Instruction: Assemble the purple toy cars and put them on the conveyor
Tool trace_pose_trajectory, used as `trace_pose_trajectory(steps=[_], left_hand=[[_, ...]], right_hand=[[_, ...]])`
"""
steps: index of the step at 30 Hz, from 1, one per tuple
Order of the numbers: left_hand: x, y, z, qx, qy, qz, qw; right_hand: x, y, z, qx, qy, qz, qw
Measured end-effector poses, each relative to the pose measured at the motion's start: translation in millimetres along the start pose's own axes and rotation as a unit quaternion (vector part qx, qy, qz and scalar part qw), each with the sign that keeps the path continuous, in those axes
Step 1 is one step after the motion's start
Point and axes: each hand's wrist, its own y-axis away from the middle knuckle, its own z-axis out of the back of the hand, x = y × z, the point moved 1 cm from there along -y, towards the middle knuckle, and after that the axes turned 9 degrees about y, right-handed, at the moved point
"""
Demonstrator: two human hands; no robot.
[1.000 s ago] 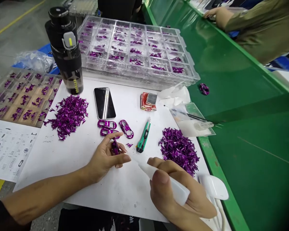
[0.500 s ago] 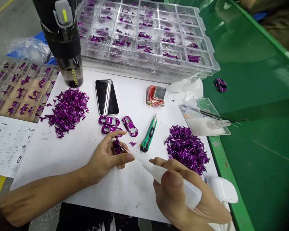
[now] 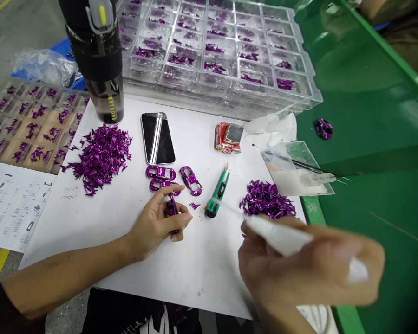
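Observation:
Between its thumb and fingers, my left hand (image 3: 162,220) holds a shiny purple toy car shell (image 3: 172,207) tilted on its side, partly hidden by the fingers. My right hand (image 3: 299,264), blurred by motion, grips a white squeeze bottle (image 3: 278,234) whose thin nozzle points left across a green utility knife (image 3: 217,195). Just beyond my left hand lie more purple car shells (image 3: 191,181) and one small pointed purple part (image 3: 194,205). A heap of purple pointed parts (image 3: 266,199) is partly covered by my right hand.
Left on the white board (image 3: 125,269) are another purple heap (image 3: 102,157), a phone (image 3: 158,138) and a tall bottle (image 3: 102,69). Clear compartment trays (image 3: 230,99) stand behind. A small red pack (image 3: 223,144) sits at the back. Tweezers (image 3: 306,164) lie at right beside a green surface (image 3: 379,185).
My right hand has moved right and up with the squeeze bottle, taking the nozzle away from the car shell. My left hand still holds the shell in nearly the same place.

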Motion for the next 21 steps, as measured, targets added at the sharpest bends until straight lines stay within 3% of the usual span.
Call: trace_pose_trajectory(steps=[2, 3, 7, 10, 12, 15, 18, 21], left_hand=[[-1, 1, 0, 0.005, 0.008, 0.001, 1.000], [-1, 1, 0, 0.011, 0.011, 0.000, 1.000], [-1, 0, 2, 0.024, 0.019, -0.011, 0.999], [0, -1, 4, 0.028, 0.026, -0.013, 0.999], [0, -2, 6, 0.040, 0.021, -0.007, 0.999], [0, -5, 8, 0.065, -0.001, 0.007, 0.998], [0, -7, 7, 0.086, -0.028, 0.013, 0.996], [3, -9, 7, 0.102, -0.048, 0.016, 0.994]], right_hand=[[4, -28, -12, -0.074, -0.023, -0.044, 0.996], [4, -44, -20, -0.075, -0.014, -0.061, 0.995], [-11, -94, -50, 0.056, 0.173, -0.029, 0.983], [-21, -104, -54, 0.135, 0.260, 0.027, 0.956], [-15, -100, -47, 0.168, 0.354, 0.071, 0.917], [19, -85, -38, 0.197, 0.490, 0.166, 0.833], [61, -67, -58, 0.300, 0.414, 0.284, 0.811], [85, -57, -107, 0.400, 0.284, 0.388, 0.781]])
